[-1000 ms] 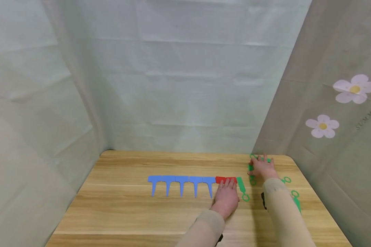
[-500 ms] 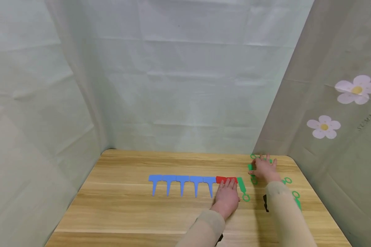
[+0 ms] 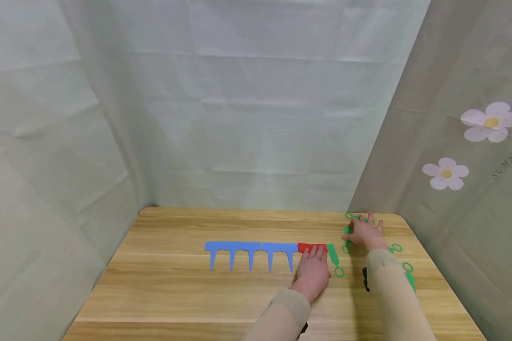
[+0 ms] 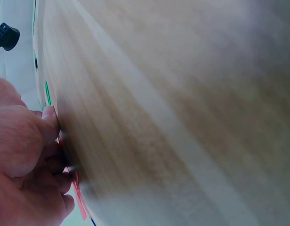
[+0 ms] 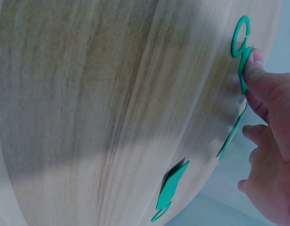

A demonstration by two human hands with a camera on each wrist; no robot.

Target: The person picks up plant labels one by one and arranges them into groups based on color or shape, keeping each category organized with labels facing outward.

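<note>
My left hand [image 3: 313,272] rests its extended fingers on two red tags [image 3: 305,247], whose lower parts it covers. To their left, several blue T-shaped plant labels [image 3: 251,247] lie side by side, stems toward me. Just right of the red tags is a green ring tag [image 3: 333,255] with its loop toward me. At the table's back right, my right hand [image 3: 365,235] pinches another green ring tag [image 5: 245,70] between thumb and finger, its loop clear of the hand. A further green ring tag [image 3: 358,217] lies behind that hand, partly covered.
More green ring tags lie right of my right forearm, one with a visible loop [image 3: 397,247] and one [image 3: 410,279] nearer me. The wooden table [image 3: 162,284] meets a pale cloth [image 3: 256,142] at the back. A flowered cloth [image 3: 452,213] borders its right side.
The green ring tag in my right hand has shifted slightly, its loop swinging a little left. My left hand stays on the red tags, and the blue labels keep their places.
</note>
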